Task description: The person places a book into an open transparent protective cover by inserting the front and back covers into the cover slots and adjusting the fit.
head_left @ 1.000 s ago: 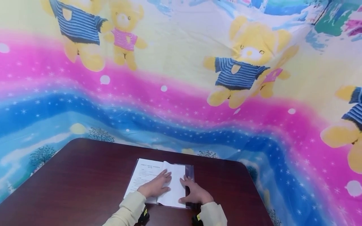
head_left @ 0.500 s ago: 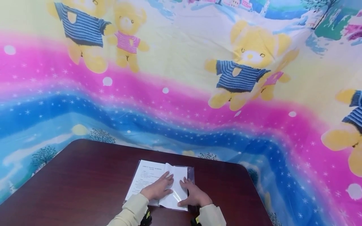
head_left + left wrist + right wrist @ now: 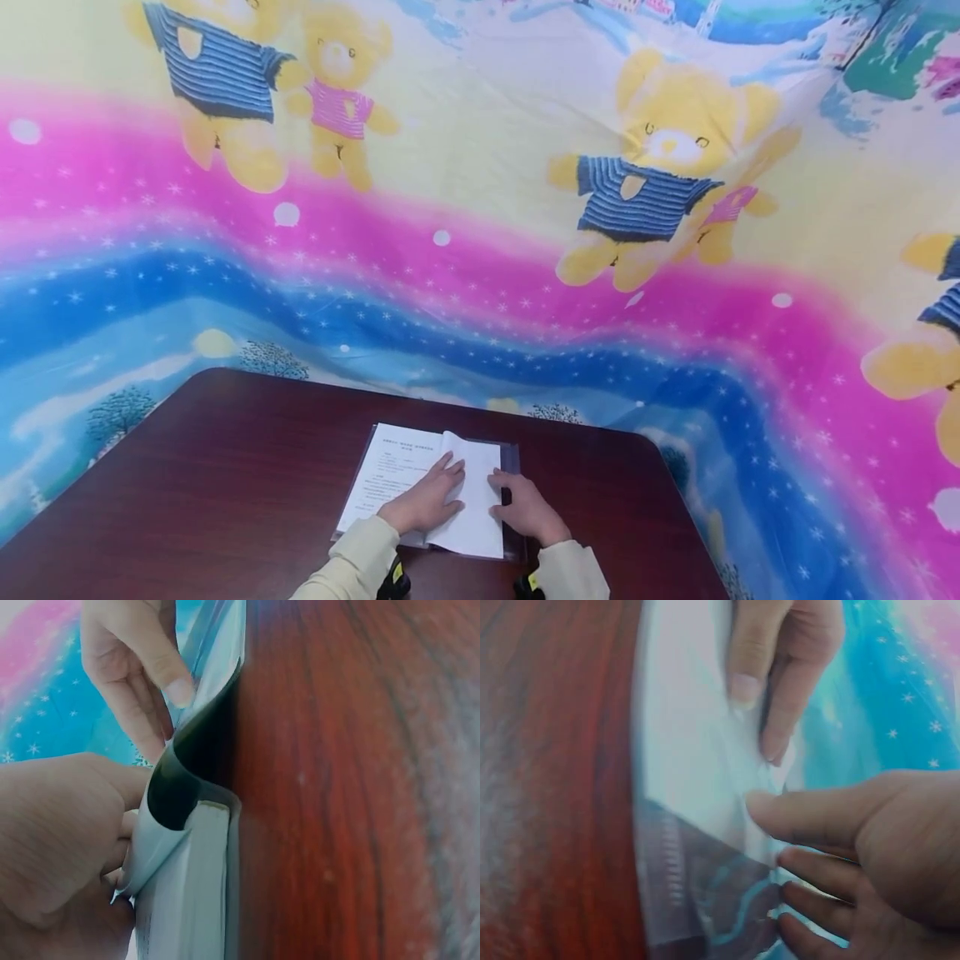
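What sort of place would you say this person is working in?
Probably a makeshift indoor work spot: a dark wooden table stands before a hung teddy-bear printed cloth, and both hands rest on a paper document in a clear sleeve.

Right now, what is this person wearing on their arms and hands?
Both arms wear long, pale cream sleeves: left sleeve, right sleeve. The left hand and right hand are bare, with no gloves or rings visible. Under each wrist sits a small dark device with a yellow mark.
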Demonstrator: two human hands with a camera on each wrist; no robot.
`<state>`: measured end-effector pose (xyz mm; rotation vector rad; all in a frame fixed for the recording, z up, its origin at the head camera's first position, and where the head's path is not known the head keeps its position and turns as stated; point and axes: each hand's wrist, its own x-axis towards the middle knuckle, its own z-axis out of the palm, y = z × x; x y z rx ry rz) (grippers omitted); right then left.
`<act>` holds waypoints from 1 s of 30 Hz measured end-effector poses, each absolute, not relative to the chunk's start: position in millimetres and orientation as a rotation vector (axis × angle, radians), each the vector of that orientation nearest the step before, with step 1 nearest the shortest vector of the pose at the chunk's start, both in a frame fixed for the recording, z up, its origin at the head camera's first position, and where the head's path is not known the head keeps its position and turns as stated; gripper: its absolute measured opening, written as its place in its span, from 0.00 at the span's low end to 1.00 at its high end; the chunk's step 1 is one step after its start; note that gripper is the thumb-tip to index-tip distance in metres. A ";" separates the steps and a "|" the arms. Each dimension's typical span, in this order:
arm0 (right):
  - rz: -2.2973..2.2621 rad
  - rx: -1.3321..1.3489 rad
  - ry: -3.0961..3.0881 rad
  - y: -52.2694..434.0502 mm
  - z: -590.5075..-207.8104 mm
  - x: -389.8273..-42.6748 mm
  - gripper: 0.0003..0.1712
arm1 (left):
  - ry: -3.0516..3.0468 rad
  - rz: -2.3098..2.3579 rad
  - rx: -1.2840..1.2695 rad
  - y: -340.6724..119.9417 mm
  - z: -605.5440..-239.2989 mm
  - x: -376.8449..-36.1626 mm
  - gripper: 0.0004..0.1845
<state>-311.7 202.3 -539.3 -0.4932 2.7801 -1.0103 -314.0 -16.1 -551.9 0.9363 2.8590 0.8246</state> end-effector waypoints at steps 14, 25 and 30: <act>-1.097 0.018 3.012 205.6 -544.5 -311.2 0.41 | 2.772 1.032 0.961 -18.9 -553.7 -313.3 0.31; -1.501 -0.092 2.725 206.6 -553.5 -317.9 0.32 | 2.746 1.195 0.910 -22.3 -557.0 -311.9 0.36; -1.710 -0.073 2.616 200.4 -556.0 -316.6 0.32 | 2.741 1.242 0.870 -23.7 -556.6 -312.1 0.37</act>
